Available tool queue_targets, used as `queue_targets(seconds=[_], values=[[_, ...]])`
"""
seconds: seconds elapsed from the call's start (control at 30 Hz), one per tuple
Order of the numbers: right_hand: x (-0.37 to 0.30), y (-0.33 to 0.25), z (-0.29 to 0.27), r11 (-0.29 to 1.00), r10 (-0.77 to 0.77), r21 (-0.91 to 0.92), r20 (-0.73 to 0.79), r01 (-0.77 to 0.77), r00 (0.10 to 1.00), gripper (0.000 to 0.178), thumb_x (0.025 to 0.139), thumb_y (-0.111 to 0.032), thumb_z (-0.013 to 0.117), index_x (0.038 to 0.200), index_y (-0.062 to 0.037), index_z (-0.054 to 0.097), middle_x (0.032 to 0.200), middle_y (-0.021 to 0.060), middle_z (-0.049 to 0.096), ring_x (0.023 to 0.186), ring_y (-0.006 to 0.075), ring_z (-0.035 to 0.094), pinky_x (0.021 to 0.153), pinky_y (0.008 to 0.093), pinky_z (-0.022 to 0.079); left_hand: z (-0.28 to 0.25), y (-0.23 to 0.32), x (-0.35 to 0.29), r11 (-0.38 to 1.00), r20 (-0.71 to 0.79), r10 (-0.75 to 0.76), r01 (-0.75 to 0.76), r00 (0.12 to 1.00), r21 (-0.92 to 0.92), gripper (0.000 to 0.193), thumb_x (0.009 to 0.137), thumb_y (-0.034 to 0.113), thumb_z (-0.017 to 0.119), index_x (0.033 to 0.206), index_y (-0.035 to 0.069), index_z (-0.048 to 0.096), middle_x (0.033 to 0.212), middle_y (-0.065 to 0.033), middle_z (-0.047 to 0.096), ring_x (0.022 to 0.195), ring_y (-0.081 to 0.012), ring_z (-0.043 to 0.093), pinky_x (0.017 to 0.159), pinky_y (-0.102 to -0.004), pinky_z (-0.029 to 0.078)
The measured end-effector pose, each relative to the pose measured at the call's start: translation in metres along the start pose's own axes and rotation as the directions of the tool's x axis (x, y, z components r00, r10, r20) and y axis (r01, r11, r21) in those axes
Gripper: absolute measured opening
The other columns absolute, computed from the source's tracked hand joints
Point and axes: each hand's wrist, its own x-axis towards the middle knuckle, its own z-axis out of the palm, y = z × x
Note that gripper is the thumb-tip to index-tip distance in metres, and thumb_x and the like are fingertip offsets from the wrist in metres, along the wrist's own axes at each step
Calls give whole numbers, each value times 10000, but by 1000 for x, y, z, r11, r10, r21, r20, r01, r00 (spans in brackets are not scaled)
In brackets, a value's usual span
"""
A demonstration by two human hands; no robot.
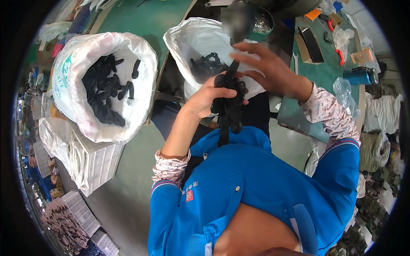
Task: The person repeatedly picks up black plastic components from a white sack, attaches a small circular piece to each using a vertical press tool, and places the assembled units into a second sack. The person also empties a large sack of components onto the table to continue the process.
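Observation:
My left hand is closed round a bunch of small black, elongated pieces, its thumb pressed across them. The pieces look like plastic handles, but their exact kind is unclear. Just to the right and above, my right hand has its fingers stretched apart, slightly blurred, close to the top of the bunch. I see nothing clearly held in it. Beyond both hands a white bag-lined container holds more black pieces, some of them loop-shaped. A dark, blurred round machine part stands over that container's far right side.
On the left, a big white sack contains many loose black pieces, above a white plastic crate. The green bench at right bears a phone, wrench and blue flask. A bowl of metal bits sits at the back.

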Motion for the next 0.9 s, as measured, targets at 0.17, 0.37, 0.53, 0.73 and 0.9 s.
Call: queue_targets(seconds=[0.17,0.37,0.53,0.73,0.9], values=[[-2,1,20,976,-216,69,131,208,968,703,741,-40,643,1394,-68,384,1066,145,592,962,331,587,806,399,494,-1,-12,8,994,0,-89,89,996,70,535,795,-56,563,1307,-51,411,1090,-199,596,961,-356,649,859,-426,543],[-13,21,16,825,407,428,2,-369,913,534,837,28,465,1360,-11,370,1073,184,601,865,260,620,761,365,505,-22,-9,0,960,-180,226,-251,957,-127,498,846,20,607,1317,22,446,1132,-180,567,1049,-339,605,867,-455,538],[-29,2,12,-31,600,862,421,-506,680,399,923,-103,395,1304,15,409,1077,177,594,779,175,595,715,290,501,-35,-3,1,813,-343,538,-582,770,-32,304,904,34,566,1191,0,471,1153,-172,541,1096,-335,583,925,-461,515],[-24,-33,17,-307,493,830,557,-465,668,413,1001,-233,430,1332,14,428,1028,135,594,706,112,570,588,219,461,-12,-3,6,725,-320,671,-682,669,94,257,890,18,581,1123,11,475,1133,-136,540,1065,-298,598,908,-398,525],[-29,-40,25,135,542,872,332,-470,772,400,994,-211,464,1359,-49,449,990,107,603,748,97,557,609,218,452,-5,-6,9,758,-407,586,-652,701,-30,206,919,33,536,1116,12,478,1142,-167,544,1090,-313,582,931,-421,511]])
